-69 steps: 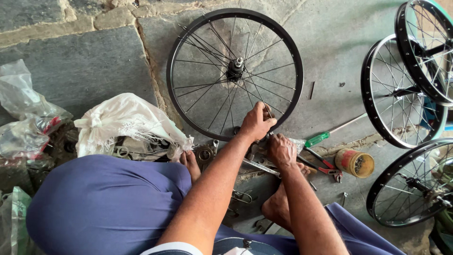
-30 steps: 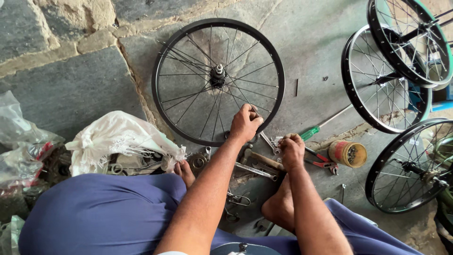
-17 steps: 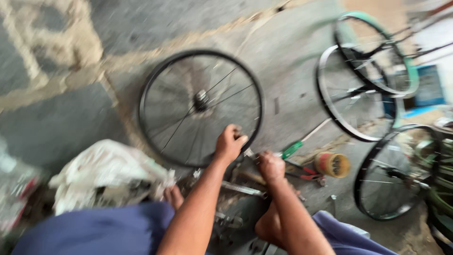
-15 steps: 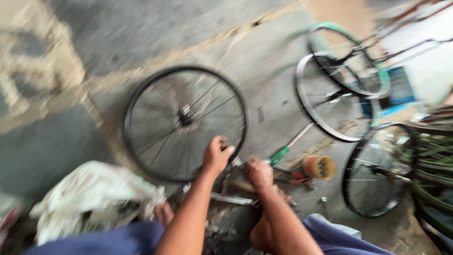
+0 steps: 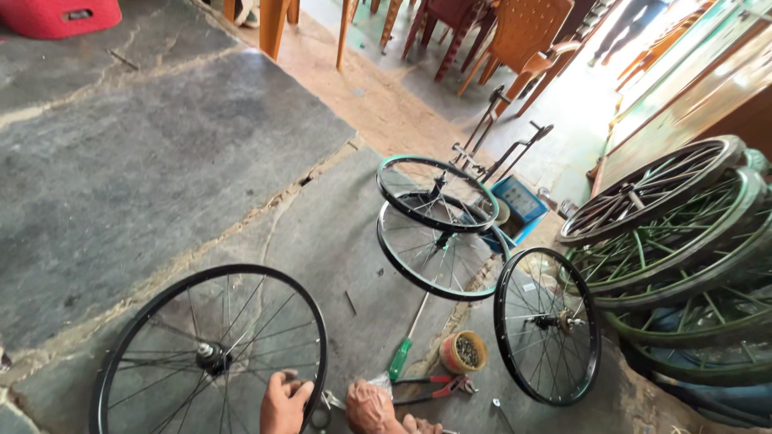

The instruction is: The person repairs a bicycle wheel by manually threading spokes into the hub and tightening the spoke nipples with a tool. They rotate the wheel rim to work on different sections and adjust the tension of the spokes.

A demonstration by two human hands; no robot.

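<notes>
Grey stone slabs (image 5: 161, 161) make the floor where I work. A black spoked bicycle wheel (image 5: 211, 354) lies flat on it, and my left hand (image 5: 283, 402) is curled closed on its rim. My right hand (image 5: 371, 408) is a loose fist just beside; what it holds I cannot tell. I judge I am fitting the rim; next needs a steady grip and a tool, perhaps the green-handled screwdriver (image 5: 407, 341).
</notes>
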